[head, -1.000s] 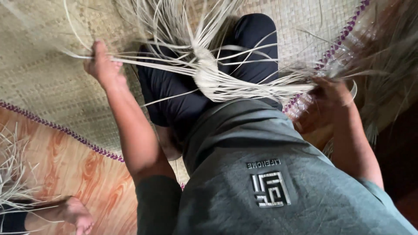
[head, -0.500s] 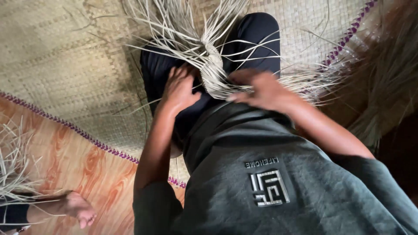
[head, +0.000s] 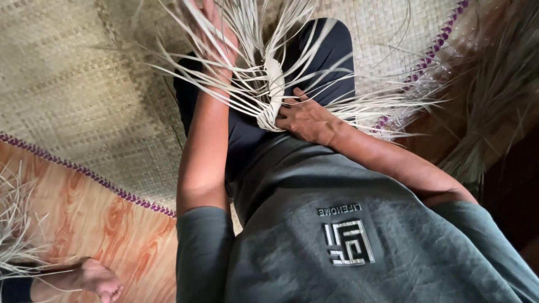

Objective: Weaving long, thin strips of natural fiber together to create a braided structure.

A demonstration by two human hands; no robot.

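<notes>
Pale straw-coloured fibre makes up the plaited band (head: 273,92) that lies across the person's dark-trousered lap (head: 247,132), loose strands (head: 359,106) fanning out from it on both sides. The right hand (head: 306,119) is clamped on the near end of the band, thumb up against the plait, pinning it. Beyond and to the left of that hand, the left hand (head: 216,31) reaches out among the far strands with fingers spread; whether it pinches any strand cannot be told, since the fibres cross over it.

By the look of it this is a plaiting step: one hand anchors the finished braid while the other sorts or draws out strands. A next move would call for an even pull and for keeping the picked strands apart from their neighbours.

No container shows anywhere. Under the lap lies a woven mat (head: 73,106) with a purple edging (head: 90,174); beyond that, wood-patterned flooring (head: 84,224), another person's foot (head: 98,280) and more loose fibre (head: 14,224).
</notes>
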